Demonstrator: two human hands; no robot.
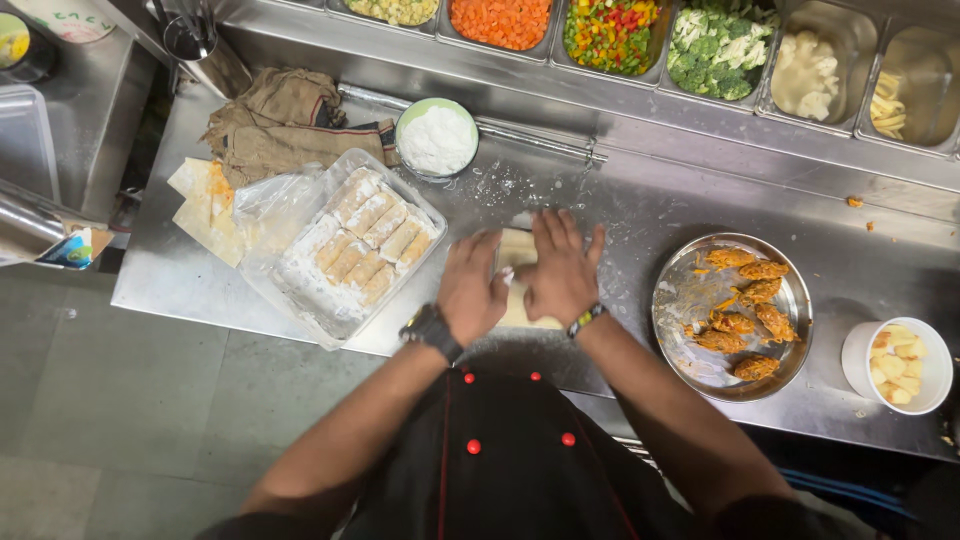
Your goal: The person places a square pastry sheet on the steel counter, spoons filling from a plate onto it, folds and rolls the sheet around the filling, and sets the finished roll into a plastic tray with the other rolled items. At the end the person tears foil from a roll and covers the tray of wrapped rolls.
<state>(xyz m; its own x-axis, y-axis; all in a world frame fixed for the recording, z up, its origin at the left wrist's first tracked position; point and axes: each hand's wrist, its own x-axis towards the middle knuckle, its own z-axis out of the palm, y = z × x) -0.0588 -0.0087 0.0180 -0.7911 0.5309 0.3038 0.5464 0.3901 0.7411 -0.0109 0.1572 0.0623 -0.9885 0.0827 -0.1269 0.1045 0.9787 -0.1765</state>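
Head view: left hand (470, 287) and right hand (560, 268) press flat, fingers extended, on a pale dough sheet (517, 250). Neither grips it.

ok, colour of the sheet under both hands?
Pale cream sheet, mostly hidden by both hands; head view.

Both hands, left hand (472, 283) and right hand (560, 270), press flat on a pale dough sheet (516, 250) on the steel counter (640, 205), beside a tray of floured rolls (345, 245).

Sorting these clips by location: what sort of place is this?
Most likely a commercial kitchen prep station: a stainless steel counter, a row of inset steel pans of chopped vegetables, and both hands, left hand and right hand, pressing a dough sheet.
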